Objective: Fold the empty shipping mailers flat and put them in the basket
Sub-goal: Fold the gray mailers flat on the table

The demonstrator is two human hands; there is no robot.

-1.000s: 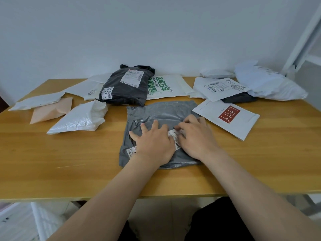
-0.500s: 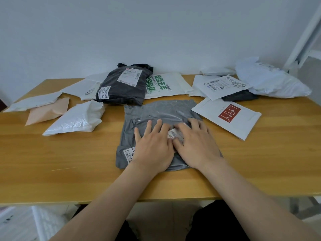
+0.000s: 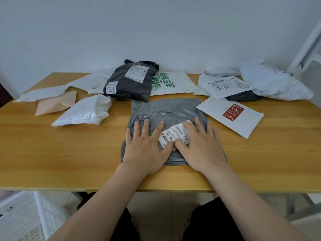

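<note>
A grey plastic mailer (image 3: 166, 112) with a white label lies flat at the middle of the wooden table (image 3: 69, 153). My left hand (image 3: 147, 146) presses its left part with straight, spread fingers. My right hand (image 3: 201, 145) presses the right part, fingers flat, partly over the label. A white slatted basket (image 3: 26, 218) stands on the floor under the table's near left corner, only partly in view.
Other mailers lie around the back of the table: a puffed white mailer (image 3: 85, 112), a pink envelope (image 3: 55, 103), a black mailer (image 3: 130, 80), a green-printed white mailer (image 3: 170, 82), a white envelope with a red logo (image 3: 232, 115), and a big white bag (image 3: 274, 82) at the far right.
Both hands have slid apart across the grey mailer with fingers spreading flat, uncovering more of the label between them.
</note>
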